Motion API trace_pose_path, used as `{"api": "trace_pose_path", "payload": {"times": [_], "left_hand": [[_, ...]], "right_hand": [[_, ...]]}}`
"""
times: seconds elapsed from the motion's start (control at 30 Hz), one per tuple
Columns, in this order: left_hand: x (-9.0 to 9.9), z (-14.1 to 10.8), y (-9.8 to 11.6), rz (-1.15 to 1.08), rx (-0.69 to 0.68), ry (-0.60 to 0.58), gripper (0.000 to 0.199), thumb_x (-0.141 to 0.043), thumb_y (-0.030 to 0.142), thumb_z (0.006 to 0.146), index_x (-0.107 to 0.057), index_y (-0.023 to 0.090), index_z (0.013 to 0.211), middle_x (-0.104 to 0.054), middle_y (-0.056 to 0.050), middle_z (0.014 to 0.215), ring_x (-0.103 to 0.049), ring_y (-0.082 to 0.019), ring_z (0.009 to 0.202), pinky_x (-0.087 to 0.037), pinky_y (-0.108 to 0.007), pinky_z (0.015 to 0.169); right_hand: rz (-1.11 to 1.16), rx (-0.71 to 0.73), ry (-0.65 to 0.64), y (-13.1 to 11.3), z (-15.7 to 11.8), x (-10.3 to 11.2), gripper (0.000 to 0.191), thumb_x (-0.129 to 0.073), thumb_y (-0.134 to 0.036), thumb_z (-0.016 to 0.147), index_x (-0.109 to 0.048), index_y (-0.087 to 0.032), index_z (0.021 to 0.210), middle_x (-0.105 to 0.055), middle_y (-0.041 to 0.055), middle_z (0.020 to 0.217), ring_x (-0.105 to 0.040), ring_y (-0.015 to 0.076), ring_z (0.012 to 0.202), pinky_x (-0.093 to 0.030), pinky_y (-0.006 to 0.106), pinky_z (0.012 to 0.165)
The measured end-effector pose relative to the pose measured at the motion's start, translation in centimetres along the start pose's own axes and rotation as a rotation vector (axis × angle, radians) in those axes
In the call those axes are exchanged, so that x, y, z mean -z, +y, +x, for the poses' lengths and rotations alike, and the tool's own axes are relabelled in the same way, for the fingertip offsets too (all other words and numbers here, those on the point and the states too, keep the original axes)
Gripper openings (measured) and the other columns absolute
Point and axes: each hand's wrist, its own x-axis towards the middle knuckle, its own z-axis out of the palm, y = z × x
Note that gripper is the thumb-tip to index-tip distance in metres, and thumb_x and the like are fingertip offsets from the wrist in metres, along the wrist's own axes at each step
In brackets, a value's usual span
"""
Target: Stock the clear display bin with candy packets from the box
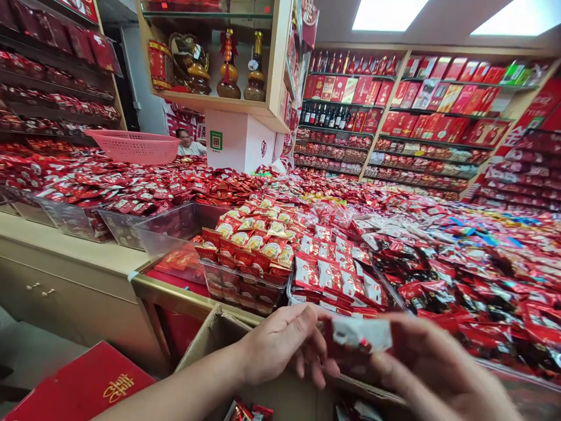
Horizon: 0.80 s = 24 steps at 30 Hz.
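Over an open cardboard box (205,336), my right hand (438,362) pinches a small red and white packet (362,334) between thumb and fingers; the hand is blurred. Just left of that packet is my left hand (289,345), its fingers loosely curled and apart, with nothing visible in it. A few red packets (249,411) lie inside the box below. Beyond my hands, red and white packets (328,275) stand in rows in a tray, beside a clear bin of red and gold packets (258,240).
Clear bins (127,228) of red packets line the left counter, with a pink basket (135,146) on the pile. A red box (83,380) is at the lower left. Heaped packets (456,280) spread rightward. A person (190,143) is far behind the counter.
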Motion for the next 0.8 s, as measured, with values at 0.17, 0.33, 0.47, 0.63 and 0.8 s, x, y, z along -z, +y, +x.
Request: {"api": "trace_pose_path", "payload": {"times": [0.17,0.33,0.47,0.63,0.8], "left_hand": [[0.2,0.3,-0.5,0.098,0.042,0.053,0.047,-0.031,0.052,0.084,-0.052,0.011,0.093,-0.062,-0.006,0.068,-0.053,-0.008,0.050,-0.033,-0.017,0.046],[0.5,0.1,-1.5,0.476,0.039,0.047,0.040,-0.035,0.043,0.084,-0.058,0.012,0.092,-0.062,-0.004,0.069,-0.054,-0.009,0.056,-0.041,-0.019,0.053],[0.8,-0.2,-1.7,0.697,-0.018,0.036,0.033,-0.037,0.035,0.084,-0.062,0.015,0.091,-0.065,-0.003,0.070,-0.057,-0.010,0.062,-0.042,-0.018,0.057],[0.9,-0.2,-1.3,0.751,-0.003,0.020,0.027,-0.042,0.030,0.080,-0.063,0.018,0.092,-0.066,-0.001,0.071,-0.059,-0.010,0.064,-0.043,-0.018,0.060],[1.2,-0.2,-1.3,0.792,0.032,0.013,0.028,-0.049,0.031,0.073,-0.063,0.022,0.096,-0.066,0.000,0.073,-0.058,-0.012,0.065,-0.042,-0.018,0.056]], "right_hand": [[-0.669,0.347,0.187,-5.2,10.1,2.8,0.022,-0.055,-0.030,0.074,-0.054,-0.022,0.095,-0.063,0.0070,0.082,-0.058,0.0213,0.071,-0.046,0.033,0.063],[-0.988,0.153,0.098,-3.7,20.6,1.7,0.030,-0.049,-0.015,0.079,-0.053,-0.017,0.108,-0.062,0.0098,0.103,-0.056,0.0223,0.090,-0.043,0.032,0.076],[-1.065,0.085,-0.040,-1.6,24.1,0.1,0.027,-0.049,-0.018,0.082,-0.053,-0.016,0.109,-0.058,0.0086,0.107,-0.055,0.0203,0.095,-0.044,0.037,0.080],[-1.125,0.002,-0.196,-0.6,25.3,-1.0,0.024,-0.050,-0.024,0.083,-0.054,-0.017,0.106,-0.058,0.0052,0.103,-0.057,0.0169,0.086,-0.047,0.037,0.076],[-1.166,-0.025,-0.167,0.8,26.3,-1.2,0.025,-0.050,-0.026,0.083,-0.052,-0.015,0.106,-0.058,0.0060,0.101,-0.057,0.0170,0.086,-0.048,0.037,0.074]]}}
